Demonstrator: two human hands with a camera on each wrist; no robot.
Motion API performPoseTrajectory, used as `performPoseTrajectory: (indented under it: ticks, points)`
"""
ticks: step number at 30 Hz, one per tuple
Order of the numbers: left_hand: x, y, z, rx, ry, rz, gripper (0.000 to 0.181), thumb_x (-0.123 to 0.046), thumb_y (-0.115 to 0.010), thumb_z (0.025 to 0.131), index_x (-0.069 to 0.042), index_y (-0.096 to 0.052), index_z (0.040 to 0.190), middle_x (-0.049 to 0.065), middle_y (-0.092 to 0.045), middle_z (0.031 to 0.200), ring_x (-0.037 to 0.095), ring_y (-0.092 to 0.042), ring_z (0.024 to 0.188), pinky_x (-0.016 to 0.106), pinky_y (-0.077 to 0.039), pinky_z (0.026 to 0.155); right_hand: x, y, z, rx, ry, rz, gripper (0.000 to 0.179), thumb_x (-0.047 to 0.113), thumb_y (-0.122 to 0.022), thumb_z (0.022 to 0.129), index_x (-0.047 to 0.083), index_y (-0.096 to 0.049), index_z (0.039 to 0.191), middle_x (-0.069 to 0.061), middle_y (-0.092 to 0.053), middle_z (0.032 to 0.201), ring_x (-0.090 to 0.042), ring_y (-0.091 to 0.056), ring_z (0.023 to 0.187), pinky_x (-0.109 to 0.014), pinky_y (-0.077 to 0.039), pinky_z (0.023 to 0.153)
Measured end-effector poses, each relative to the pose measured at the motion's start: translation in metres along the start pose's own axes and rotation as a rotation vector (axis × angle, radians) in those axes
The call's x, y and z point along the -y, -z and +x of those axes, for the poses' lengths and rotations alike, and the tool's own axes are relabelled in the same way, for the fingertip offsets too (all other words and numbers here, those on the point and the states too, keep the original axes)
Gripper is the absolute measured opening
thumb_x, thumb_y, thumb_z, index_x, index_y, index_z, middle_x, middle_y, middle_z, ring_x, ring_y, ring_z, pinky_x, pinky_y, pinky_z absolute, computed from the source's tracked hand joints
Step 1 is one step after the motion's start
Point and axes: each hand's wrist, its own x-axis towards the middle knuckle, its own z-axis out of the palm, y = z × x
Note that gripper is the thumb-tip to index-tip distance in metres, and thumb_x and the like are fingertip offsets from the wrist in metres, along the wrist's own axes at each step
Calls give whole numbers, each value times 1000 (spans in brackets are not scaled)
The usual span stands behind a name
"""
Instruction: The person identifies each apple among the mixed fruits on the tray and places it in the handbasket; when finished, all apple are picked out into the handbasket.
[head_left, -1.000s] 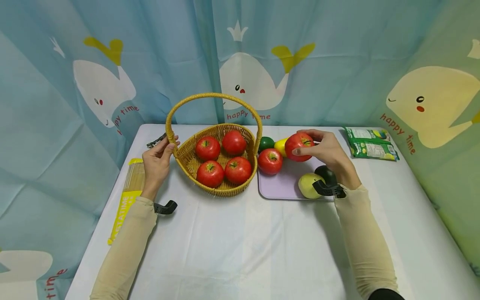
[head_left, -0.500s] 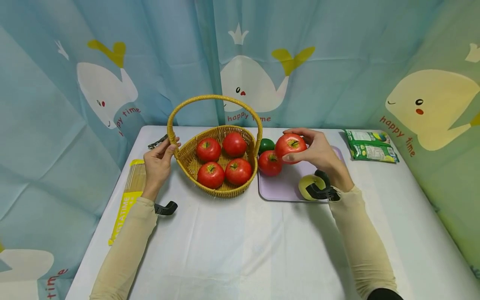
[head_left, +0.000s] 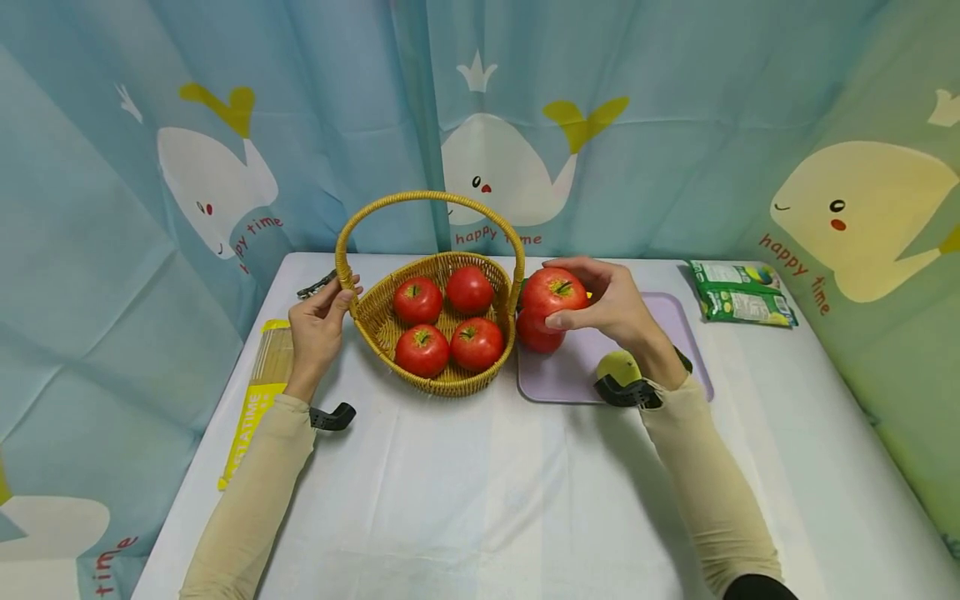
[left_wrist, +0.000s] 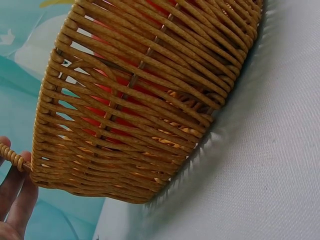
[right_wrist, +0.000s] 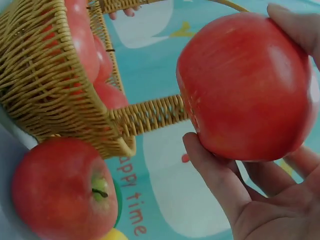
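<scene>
My left hand pinches the left foot of the handle on a wicker basket; in the left wrist view its fingers are at the handle's base. Several red apples sit inside the basket. Just right of the basket, my right hand grips a red apple in the air, thumb on one side and fingers on the other. Behind and below it, another apple rests on the lilac tray against the basket's side.
A yellow-green round fruit lies on the tray, partly behind the right wrist's camera mount. Green snack packets lie at the back right. A yellow pasta pack lies left, below a small dark patterned item.
My right hand has carried its apple leftward over the tray, toward the basket and partly over the other apple. The left hand stays at the handle.
</scene>
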Motion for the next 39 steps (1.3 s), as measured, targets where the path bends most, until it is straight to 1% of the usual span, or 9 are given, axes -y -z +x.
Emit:
performPoseTrajectory:
  ticks: [3, 6, 8, 14, 20, 26, 31, 36, 39]
  points:
    - [1, 0, 0, -4, 0, 1, 35, -6, -68, 103, -5, -70, 138, 27, -74, 127, 19, -79, 108, 18, -61, 93, 4, -9, -1, 30, 36, -50, 66, -4, -92, 73, 4, -72, 135, 1, -77, 122, -21, -72, 108, -28, -65, 87]
    - [1, 0, 0, -6, 0, 5, 34, -6, -68, 104, -4, -70, 138, 27, -74, 127, 21, -79, 109, 18, -60, 93, 9, -21, -2, 53, 44, -72, 66, 0, -95, 72, 7, -73, 134, -1, -77, 125, -22, -72, 110, -30, -65, 87]
    - [1, 0, 0, -6, 0, 5, 34, -6, -68, 104, -4, -70, 138, 27, -74, 126, 21, -79, 108, 18, -60, 94, 11, -28, -1, 70, 43, -60, 68, 1, -96, 71, 7, -73, 135, -4, -77, 126, -23, -72, 110, -32, -66, 88]
    - [2, 1, 0, -13, -4, -2, 34, -5, -69, 103, -3, -71, 137, 28, -74, 125, 10, -79, 105, 18, -61, 92, 18, -53, 3, 146, 41, -32, 70, 4, -96, 71, 11, -73, 137, -9, -76, 127, -26, -73, 109, -38, -66, 88]
    - [2, 1, 0, -8, -14, 2, 34, -5, -68, 103, -4, -71, 137, 28, -74, 125, 11, -79, 105, 18, -61, 92, 23, -77, 14, 211, 62, -8, 73, 6, -98, 72, 15, -72, 139, -10, -75, 131, -27, -72, 111, -41, -65, 93]
    - [2, 0, 0, -7, -16, 2, 34, -4, -68, 103, -2, -70, 137, 28, -73, 126, 8, -78, 105, 18, -60, 93, 22, -96, 26, 239, 56, 10, 75, 10, -99, 73, 15, -70, 142, -6, -71, 138, -24, -69, 119, -39, -63, 100]
    - [2, -1, 0, -14, -7, -6, 34, -2, -67, 103, -1, -70, 137, 30, -72, 125, 5, -78, 104, 17, -60, 92, 18, -112, 37, 260, 51, 14, 76, 12, -99, 73, 18, -69, 143, -2, -67, 140, -23, -67, 122, -40, -62, 102]
    - [1, -1, 0, -15, -4, -10, 34, -3, -68, 103, 0, -70, 137, 30, -72, 126, 6, -78, 105, 17, -60, 92, 10, -125, 50, 251, 60, 36, 73, 10, -98, 73, 17, -69, 140, -3, -68, 138, -24, -67, 122, -42, -60, 104]
    - [0, -1, 0, -14, -3, -12, 35, -3, -68, 103, 0, -69, 137, 30, -72, 126, 6, -78, 105, 17, -60, 93, 5, -131, 57, 232, 35, 35, 71, 11, -98, 74, 17, -69, 138, -2, -69, 136, -22, -67, 121, -41, -60, 104]
